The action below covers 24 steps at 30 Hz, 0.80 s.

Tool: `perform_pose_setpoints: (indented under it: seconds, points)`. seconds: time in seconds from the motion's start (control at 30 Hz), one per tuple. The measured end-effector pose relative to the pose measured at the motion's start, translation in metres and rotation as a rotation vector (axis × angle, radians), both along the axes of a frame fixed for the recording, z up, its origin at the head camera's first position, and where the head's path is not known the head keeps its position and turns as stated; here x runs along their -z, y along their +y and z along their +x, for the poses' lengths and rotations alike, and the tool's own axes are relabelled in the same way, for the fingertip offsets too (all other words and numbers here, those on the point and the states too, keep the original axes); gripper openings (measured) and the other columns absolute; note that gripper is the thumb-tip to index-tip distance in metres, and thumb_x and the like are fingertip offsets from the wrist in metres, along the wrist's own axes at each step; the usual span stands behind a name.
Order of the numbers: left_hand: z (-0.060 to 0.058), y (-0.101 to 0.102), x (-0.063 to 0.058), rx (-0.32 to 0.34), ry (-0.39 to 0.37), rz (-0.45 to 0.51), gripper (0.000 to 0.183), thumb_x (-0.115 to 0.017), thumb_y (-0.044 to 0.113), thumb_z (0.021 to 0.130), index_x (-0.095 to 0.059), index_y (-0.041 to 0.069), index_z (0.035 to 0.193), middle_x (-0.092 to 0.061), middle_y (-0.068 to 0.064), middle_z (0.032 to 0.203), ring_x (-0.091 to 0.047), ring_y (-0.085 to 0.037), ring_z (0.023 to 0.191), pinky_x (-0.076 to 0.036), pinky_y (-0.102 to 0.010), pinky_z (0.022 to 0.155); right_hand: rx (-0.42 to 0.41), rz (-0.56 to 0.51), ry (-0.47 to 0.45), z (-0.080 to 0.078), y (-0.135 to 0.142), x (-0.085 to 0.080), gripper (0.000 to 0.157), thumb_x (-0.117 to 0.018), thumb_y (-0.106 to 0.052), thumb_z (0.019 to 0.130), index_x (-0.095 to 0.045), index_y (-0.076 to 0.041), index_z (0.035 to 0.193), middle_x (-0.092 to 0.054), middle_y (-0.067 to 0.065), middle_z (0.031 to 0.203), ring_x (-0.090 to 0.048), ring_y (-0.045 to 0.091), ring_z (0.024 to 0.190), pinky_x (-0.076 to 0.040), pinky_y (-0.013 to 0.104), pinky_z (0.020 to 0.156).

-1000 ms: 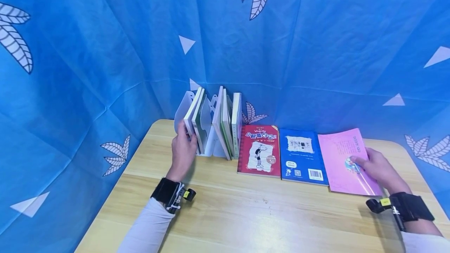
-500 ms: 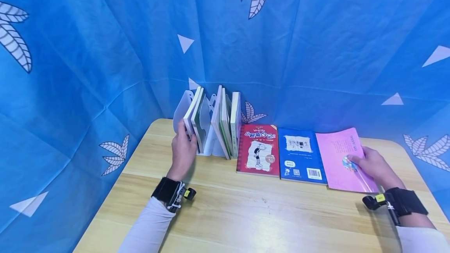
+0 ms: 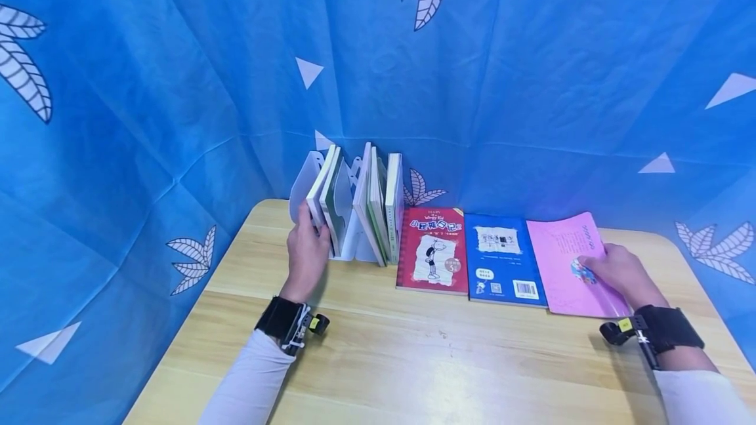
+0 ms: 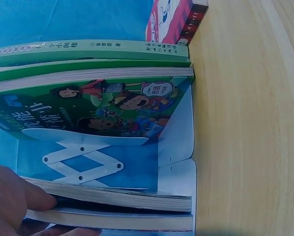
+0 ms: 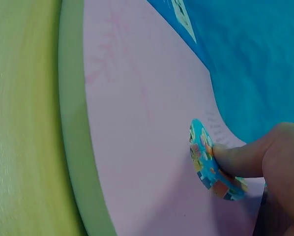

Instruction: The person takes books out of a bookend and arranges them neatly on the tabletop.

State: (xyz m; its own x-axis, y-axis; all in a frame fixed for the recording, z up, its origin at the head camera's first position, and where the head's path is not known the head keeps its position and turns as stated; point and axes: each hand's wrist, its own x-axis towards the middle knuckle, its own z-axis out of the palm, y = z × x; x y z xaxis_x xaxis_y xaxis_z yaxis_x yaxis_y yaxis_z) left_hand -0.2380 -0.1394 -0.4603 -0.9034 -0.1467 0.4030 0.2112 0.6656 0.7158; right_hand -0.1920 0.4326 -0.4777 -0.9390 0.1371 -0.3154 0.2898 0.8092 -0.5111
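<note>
At the left of the table, my left hand pinches the outermost upright book in a white expandable bookend. The thumb lies between that book and its neighbour, fingers on the outer side. My right hand grips the right edge of a pink book, thumb on its cover near a round colourful picture; the other fingers are mostly hidden beneath. The pink book lies at the right end of a row, beside a blue book and a red book.
Several more books, a green-covered one among them, stand in the bookend's right part, close to the red book. A blue patterned curtain hangs behind and left of the wooden table.
My right hand and the pink book have shifted slightly left and away from me. The left hand keeps its place on the book. The head view has shifted a little.
</note>
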Motion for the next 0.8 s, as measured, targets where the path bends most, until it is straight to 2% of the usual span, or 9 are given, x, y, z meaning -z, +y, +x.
perform_pose_setpoints:
  seconds: [0.23, 0.4, 0.57, 0.67, 0.8]
  points:
    - [-0.0004, 0.0007, 0.0013, -0.005, 0.015, -0.014, 0.055, -0.059, -0.002, 0.101, -0.04, 0.012, 0.15, -0.06, -0.026, 0.144, -0.068, -0.043, 0.123, -0.065, -0.05, 0.091, 0.009, 0.032, -0.025, -0.0025, -0.0014, -0.001, 0.069, -0.053, -0.034, 0.103, -0.042, 0.027, 0.134, -0.06, 0.035, 0.104, -0.057, 0.034, 0.084, -0.043, 0.027, 0.062]
    - [-0.0002, 0.0021, 0.0005, 0.0, 0.026, -0.016, 0.055, -0.06, -0.002, 0.101, -0.04, 0.012, 0.151, -0.06, -0.026, 0.145, -0.068, -0.042, 0.123, -0.064, -0.051, 0.092, 0.044, -0.04, -0.061, 0.0, -0.0003, -0.0014, 0.07, -0.052, -0.037, 0.104, -0.041, 0.025, 0.135, -0.061, 0.028, 0.099, -0.058, 0.031, 0.084, -0.045, 0.029, 0.063]
    - [-0.0002, 0.0021, -0.0005, -0.007, 0.031, -0.024, 0.054, -0.06, -0.001, 0.101, -0.041, 0.011, 0.15, -0.064, -0.027, 0.14, -0.07, -0.042, 0.118, -0.066, -0.05, 0.086, 0.085, -0.084, -0.09, 0.0025, 0.0, -0.0006, 0.076, -0.052, -0.046, 0.104, -0.042, 0.023, 0.135, -0.06, 0.019, 0.092, -0.058, 0.026, 0.08, -0.046, 0.031, 0.062]
    - [0.0003, 0.0025, 0.0001, -0.014, 0.029, -0.02, 0.052, -0.06, -0.001, 0.1, -0.043, 0.01, 0.148, -0.065, -0.028, 0.136, -0.072, -0.042, 0.114, -0.067, -0.049, 0.083, 0.093, -0.072, -0.093, 0.0035, 0.0013, 0.0002, 0.076, -0.053, -0.049, 0.103, -0.046, 0.022, 0.129, -0.058, 0.016, 0.086, -0.057, 0.025, 0.077, -0.045, 0.031, 0.061]
    - [0.0012, 0.0025, 0.0018, -0.029, 0.038, -0.03, 0.046, -0.062, -0.001, 0.1, -0.048, 0.008, 0.143, -0.07, -0.029, 0.126, -0.075, -0.042, 0.105, -0.068, -0.047, 0.075, 0.098, -0.059, -0.084, 0.004, 0.0026, 0.0021, 0.066, -0.055, -0.048, 0.101, -0.053, 0.017, 0.115, -0.054, 0.01, 0.078, -0.055, 0.024, 0.072, -0.043, 0.03, 0.058]
